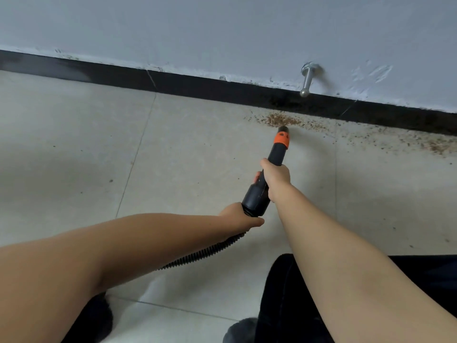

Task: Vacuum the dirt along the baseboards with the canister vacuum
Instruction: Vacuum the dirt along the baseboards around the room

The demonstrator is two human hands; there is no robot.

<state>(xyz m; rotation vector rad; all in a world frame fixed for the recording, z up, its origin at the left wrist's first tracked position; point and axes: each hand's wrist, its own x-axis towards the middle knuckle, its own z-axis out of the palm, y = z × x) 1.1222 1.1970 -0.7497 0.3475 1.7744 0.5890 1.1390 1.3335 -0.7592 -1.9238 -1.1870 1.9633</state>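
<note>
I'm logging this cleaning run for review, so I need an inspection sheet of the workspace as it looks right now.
Surface: pale tiled floor, small dark specks scattered on it.
Job's things: black vacuum nozzle with orange collar, tip at the brown dirt pile beside the black baseboard; more dirt trails right along the baseboard.
Clutter: nothing seen.
Hands: right hand grips the nozzle tube; left hand holds the ribbed hose end.
Cables: black ribbed hose runs back under the left arm; no cord seen.
Surroundings: scuffed white wall with a metal door stopper.
</note>
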